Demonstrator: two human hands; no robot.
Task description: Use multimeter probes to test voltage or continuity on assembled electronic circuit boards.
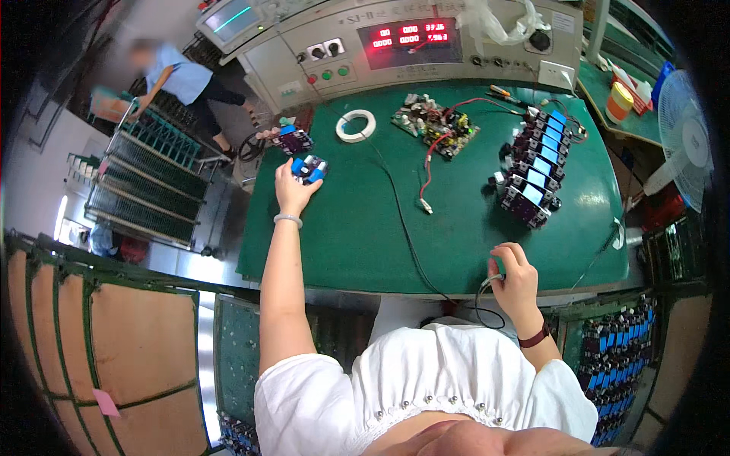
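Observation:
At the left of the green bench top, my left hand [293,190] has its fingers around a small electronic module [313,169] with blue and black parts. Just beyond it sits a similar module [291,140], apart from my fingers. My right hand [518,280] is closed on a thin cable [482,295] at the bench's near edge; the cable's end is hidden by the fingers. Farther right, a row of modules with blue tops [543,158] stands close together on the bench.
A bare circuit board [435,125] with red wires and a white ring-shaped roll [356,126] lie toward the back. Behind them stands a test console [411,45] with red digits. A fan [688,144] is at the right. Another person [179,76] moves by a cart at far left.

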